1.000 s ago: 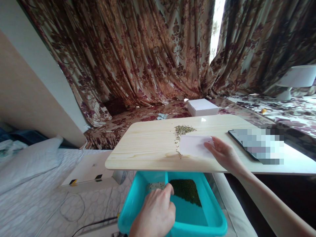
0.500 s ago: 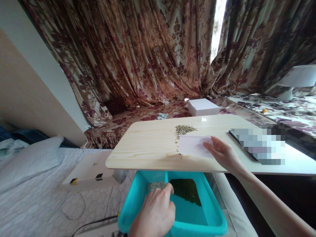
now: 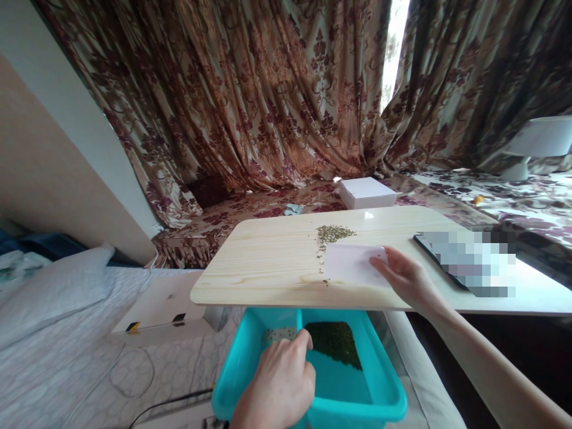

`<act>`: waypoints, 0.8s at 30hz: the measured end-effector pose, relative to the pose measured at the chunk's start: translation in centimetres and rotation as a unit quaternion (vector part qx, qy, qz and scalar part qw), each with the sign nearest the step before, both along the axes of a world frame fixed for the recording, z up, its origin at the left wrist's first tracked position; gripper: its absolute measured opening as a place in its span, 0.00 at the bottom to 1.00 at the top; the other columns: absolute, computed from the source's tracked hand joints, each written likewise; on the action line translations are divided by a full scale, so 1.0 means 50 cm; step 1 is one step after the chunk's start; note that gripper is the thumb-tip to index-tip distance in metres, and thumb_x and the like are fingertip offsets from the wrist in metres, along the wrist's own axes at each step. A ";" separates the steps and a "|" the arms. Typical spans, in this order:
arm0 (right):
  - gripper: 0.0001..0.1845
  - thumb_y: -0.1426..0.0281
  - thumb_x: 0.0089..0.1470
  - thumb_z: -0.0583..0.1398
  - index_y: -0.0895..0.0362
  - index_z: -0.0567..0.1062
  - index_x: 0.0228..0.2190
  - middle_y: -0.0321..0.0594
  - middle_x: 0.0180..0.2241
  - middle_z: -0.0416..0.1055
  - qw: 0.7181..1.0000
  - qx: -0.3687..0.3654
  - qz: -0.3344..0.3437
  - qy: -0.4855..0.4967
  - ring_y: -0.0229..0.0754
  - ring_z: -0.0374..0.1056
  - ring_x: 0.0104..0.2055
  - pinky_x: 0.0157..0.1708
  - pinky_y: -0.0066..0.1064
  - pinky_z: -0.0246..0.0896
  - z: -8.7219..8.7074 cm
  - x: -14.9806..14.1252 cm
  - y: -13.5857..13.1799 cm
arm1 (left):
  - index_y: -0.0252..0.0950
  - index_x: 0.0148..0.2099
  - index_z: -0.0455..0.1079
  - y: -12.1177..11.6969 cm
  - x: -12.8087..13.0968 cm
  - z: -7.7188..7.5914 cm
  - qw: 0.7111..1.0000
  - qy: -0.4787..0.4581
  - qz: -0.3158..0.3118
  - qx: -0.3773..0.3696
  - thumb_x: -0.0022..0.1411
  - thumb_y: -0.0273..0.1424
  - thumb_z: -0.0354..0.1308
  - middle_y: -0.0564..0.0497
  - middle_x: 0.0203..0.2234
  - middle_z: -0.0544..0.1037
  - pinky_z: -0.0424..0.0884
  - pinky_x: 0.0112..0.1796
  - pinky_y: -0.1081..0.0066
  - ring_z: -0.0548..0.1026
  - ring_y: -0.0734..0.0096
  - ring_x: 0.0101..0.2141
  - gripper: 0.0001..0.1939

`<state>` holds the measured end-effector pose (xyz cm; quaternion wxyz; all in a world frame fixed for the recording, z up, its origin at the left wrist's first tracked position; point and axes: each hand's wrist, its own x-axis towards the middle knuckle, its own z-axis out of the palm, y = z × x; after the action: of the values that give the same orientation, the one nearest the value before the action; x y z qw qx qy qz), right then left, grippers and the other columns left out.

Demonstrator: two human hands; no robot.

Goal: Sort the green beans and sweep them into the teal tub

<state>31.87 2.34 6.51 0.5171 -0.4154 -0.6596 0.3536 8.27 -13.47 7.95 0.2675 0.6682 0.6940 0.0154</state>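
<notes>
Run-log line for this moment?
left hand: over teal bin | right hand: gripping white card | green grains: on table

The right hand (image 3: 404,277) hides one end of the white card (image 3: 351,264); the left hand (image 3: 283,372) covers part of the turquoise bin's divider (image 3: 300,320). Pixelation blurs the dark-edged device (image 3: 465,262). The picture's edge cuts the lamp (image 3: 543,137).

past the work, floral curtains (image 3: 268,89) hang in heavy folds, a white box (image 3: 367,193) sits on the patterned ledge (image 3: 250,208) beneath them, a white lamp (image 3: 543,137) stands off to the right, and a pale pillow (image 3: 67,274) lies on the quilted bed (image 3: 89,369) at left.
</notes>
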 end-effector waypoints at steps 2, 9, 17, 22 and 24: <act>0.25 0.42 0.47 0.65 0.52 0.76 0.29 0.41 0.28 0.80 1.000 -0.004 -0.015 0.003 0.46 0.75 0.31 0.31 0.34 0.71 -0.002 0.005 0.001 | 0.41 0.53 0.69 -0.001 0.000 0.000 1.000 0.001 0.000 -0.002 0.60 0.26 0.44 0.46 0.44 0.80 0.65 0.51 0.64 0.75 0.57 0.50 0.21; 0.27 0.41 0.43 0.67 0.52 0.76 0.27 0.41 0.26 0.78 0.999 -0.030 0.010 0.023 0.44 0.72 0.28 0.28 0.33 0.68 -0.008 -0.001 0.002 | 0.41 0.53 0.69 0.001 -0.002 -0.002 1.000 -0.004 -0.002 0.001 0.61 0.26 0.44 0.46 0.45 0.80 0.65 0.51 0.64 0.74 0.57 0.50 0.21; 0.28 0.41 0.42 0.68 0.53 0.76 0.27 0.41 0.27 0.79 0.996 -0.079 0.049 0.012 0.46 0.73 0.30 0.30 0.34 0.69 -0.005 -0.005 -0.013 | 0.41 0.53 0.68 -0.001 -0.006 -0.002 1.000 0.007 0.003 -0.007 0.61 0.26 0.44 0.46 0.45 0.79 0.65 0.51 0.63 0.74 0.57 0.51 0.21; 0.27 0.42 0.40 0.69 0.53 0.77 0.27 0.42 0.29 0.80 0.992 -0.110 0.053 0.025 0.48 0.74 0.33 0.34 0.36 0.71 0.016 0.004 -0.027 | 0.41 0.53 0.68 0.001 -0.005 -0.003 1.000 0.003 0.001 -0.001 0.60 0.26 0.44 0.46 0.46 0.79 0.65 0.52 0.63 0.74 0.57 0.51 0.21; 0.27 0.42 0.39 0.70 0.52 0.78 0.27 0.42 0.29 0.80 0.994 -0.098 0.004 0.046 0.47 0.74 0.32 0.32 0.35 0.71 0.019 0.006 -0.023 | 0.41 0.53 0.69 0.002 -0.005 -0.004 1.000 0.003 0.001 -0.001 0.60 0.26 0.44 0.46 0.46 0.79 0.65 0.52 0.63 0.74 0.57 0.51 0.21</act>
<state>32.17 1.22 7.43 0.5024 -0.4442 -0.5990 0.4375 8.04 -13.38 7.75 0.2658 0.6676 0.6954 0.0128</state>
